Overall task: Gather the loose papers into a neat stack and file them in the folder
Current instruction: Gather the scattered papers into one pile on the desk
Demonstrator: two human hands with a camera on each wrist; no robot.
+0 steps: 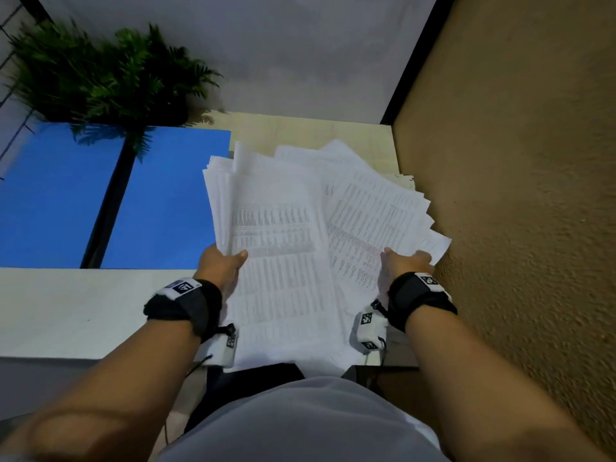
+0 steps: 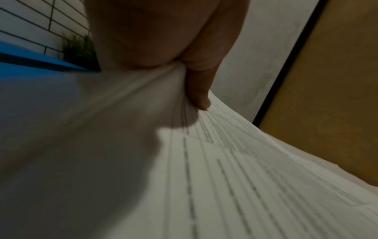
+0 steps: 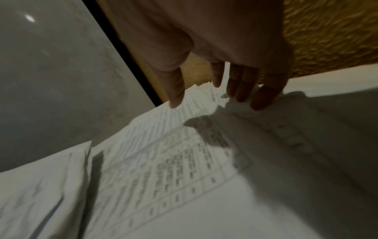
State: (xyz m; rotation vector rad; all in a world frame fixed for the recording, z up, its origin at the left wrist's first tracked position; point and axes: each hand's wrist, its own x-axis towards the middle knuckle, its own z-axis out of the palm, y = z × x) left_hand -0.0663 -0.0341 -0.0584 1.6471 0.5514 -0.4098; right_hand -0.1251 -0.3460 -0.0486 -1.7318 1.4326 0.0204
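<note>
A loose, fanned pile of printed white papers [image 1: 300,235] covers the right part of the desk. My left hand [image 1: 223,261] grips the pile's left edge, thumb on top [image 2: 199,90], with the sheets [image 2: 235,169] bunched under it. My right hand [image 1: 405,261] rests on the fanned sheets at the right, fingers [image 3: 241,87] straight and spread on the paper [image 3: 163,169]. An open blue folder [image 1: 160,201] lies flat on the desk to the left of the papers.
A green fern plant [image 1: 110,75] stands behind the folder at the back left. A textured tan wall [image 1: 520,195] runs close along the desk's right side. The desk's white front edge [image 1: 83,311] lies below the folder.
</note>
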